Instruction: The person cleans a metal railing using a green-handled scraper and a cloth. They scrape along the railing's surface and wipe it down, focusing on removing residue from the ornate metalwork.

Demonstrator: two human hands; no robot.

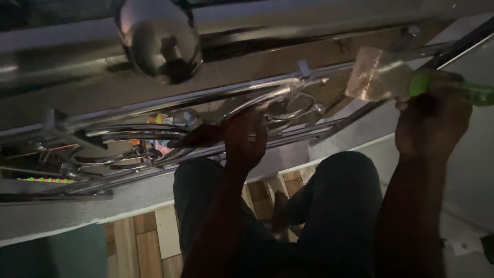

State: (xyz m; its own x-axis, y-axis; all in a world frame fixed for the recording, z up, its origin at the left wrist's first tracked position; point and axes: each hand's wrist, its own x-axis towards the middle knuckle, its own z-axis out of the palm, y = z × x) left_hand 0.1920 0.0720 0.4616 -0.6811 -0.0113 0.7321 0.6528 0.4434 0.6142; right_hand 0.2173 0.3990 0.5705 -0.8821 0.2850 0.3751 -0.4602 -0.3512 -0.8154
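My left hand [245, 140] is closed on a dark reddish cloth [205, 135] and presses it against the curled bars of a polished steel railing [154, 110]. There is a ring on one finger. My right hand [431, 119] is raised at the right, gripping a green-handled tool [476, 94]. The tool's pale translucent end [371, 77] points toward the railing's upper bar. The light is dim, so I cannot make out what kind of tool it is.
A shiny steel ball finial [159, 41] sits on the top rail. My knees in dark trousers [334, 206] are under the railing, above a pale concrete ledge [77, 211]. A wood-look tile floor [139, 242] and colourful items [172, 119] show beyond the bars.
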